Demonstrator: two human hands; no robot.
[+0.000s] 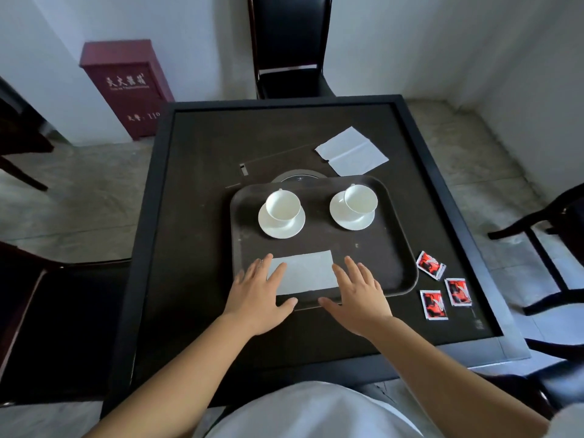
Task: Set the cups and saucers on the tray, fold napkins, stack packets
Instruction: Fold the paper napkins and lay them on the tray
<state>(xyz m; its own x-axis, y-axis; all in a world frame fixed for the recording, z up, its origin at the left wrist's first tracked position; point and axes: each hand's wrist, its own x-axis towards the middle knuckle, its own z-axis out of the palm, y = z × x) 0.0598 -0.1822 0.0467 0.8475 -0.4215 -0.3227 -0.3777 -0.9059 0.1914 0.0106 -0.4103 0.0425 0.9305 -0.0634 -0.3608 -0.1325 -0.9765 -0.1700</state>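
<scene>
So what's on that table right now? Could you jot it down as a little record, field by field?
tray: dark tray on the black table
cups: two white cups, left cup and right cup, each on a saucer, both on the tray
folded napkin: napkin lies flat at the tray's near edge
hands: left hand and right hand, fingers straight, at the napkin's two ends
spare napkin: second napkin on the table beyond the tray
packets: three red packets on the table right of the tray, apart, not stacked

White walls point(442, 42), grey floor point(79, 191), black chair point(290, 45), red cabinet point(126, 86).
</scene>
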